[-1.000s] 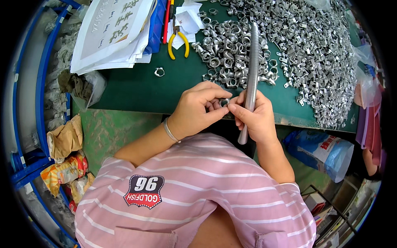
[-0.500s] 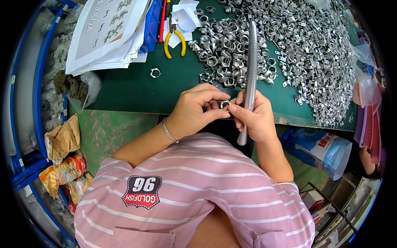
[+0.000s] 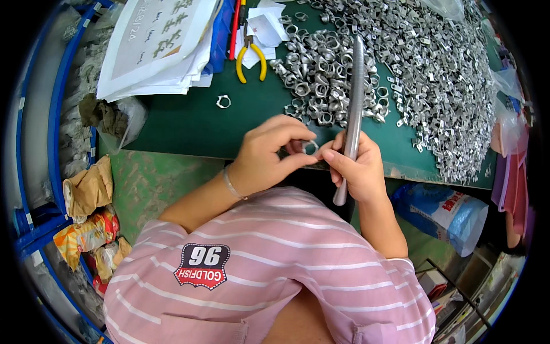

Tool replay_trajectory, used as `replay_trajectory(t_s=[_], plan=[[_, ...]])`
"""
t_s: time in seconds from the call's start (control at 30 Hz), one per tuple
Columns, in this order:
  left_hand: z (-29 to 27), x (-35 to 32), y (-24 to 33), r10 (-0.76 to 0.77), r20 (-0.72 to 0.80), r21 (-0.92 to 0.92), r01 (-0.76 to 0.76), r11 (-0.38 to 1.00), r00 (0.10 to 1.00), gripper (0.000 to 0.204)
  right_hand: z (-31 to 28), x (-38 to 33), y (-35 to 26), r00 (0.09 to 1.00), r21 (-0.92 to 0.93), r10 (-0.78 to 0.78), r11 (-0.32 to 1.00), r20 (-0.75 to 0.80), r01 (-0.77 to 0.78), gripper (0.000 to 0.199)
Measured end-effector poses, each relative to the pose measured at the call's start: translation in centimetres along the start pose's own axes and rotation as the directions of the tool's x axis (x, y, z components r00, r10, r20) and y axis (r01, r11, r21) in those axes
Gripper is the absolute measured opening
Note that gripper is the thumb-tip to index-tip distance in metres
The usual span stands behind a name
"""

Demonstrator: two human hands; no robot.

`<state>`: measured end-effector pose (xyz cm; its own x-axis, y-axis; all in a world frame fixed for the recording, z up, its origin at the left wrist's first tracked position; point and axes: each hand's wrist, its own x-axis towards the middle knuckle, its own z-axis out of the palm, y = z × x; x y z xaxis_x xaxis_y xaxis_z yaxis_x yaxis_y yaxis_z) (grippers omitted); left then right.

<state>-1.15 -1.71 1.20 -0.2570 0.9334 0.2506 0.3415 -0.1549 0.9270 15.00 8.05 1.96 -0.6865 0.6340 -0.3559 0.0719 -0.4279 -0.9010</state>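
Between the thumb and fingers of my left hand (image 3: 278, 148) is a small silver metal ring (image 3: 310, 148). My right hand (image 3: 359, 163) is closed round a long tapered metal rod (image 3: 355, 94), a ring mandrel by its shape, which points away from me with its thick end nearest my body. The right fingertips almost meet the ring; whether they touch it I cannot tell. Beyond my hands lies a heap of silver rings (image 3: 321, 74) on the dark green tabletop (image 3: 177, 126). One loose ring (image 3: 223, 101) lies apart, to the left of the heap.
Small metal tabs (image 3: 441, 86) cover the right side of the table. Yellow-handled pliers (image 3: 251, 60), a red-handled tool (image 3: 235, 28) and stacked papers (image 3: 154, 51) lie at the far left. Blue shelving (image 3: 55, 109) stands left; a blue bag (image 3: 444, 212) sits below the table's right edge.
The ring in my left fingers has turned so its opening shows more. Both hands have hardly moved; the whole view has shifted slightly.
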Motion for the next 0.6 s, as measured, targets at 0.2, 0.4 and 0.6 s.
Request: replay_trajectory(t_s=[0.2,0.4,0.6], plan=[[-6.7,-1.0,-1.8,0.139,-0.403,0.573,0.132,0.809,0.905,0.03,-0.1,0.1,0.1,1.0,0.043,-0.005,0.999,0.017,0.004,0.016],[-6.5,-0.9,-2.1,0.285,-0.408,0.665,0.069,0.743,0.867,0.031,-0.3,0.1,0.1,0.999,0.006,-0.007,1.0,0.036,0.007,0.015],[-2.1,2.0,-0.8,0.261,-0.047,0.584,-0.185,0.791,0.964,0.022,-0.3,0.1,0.0,1.0,0.012,-0.013,1.0,0.026,0.013,0.016]])
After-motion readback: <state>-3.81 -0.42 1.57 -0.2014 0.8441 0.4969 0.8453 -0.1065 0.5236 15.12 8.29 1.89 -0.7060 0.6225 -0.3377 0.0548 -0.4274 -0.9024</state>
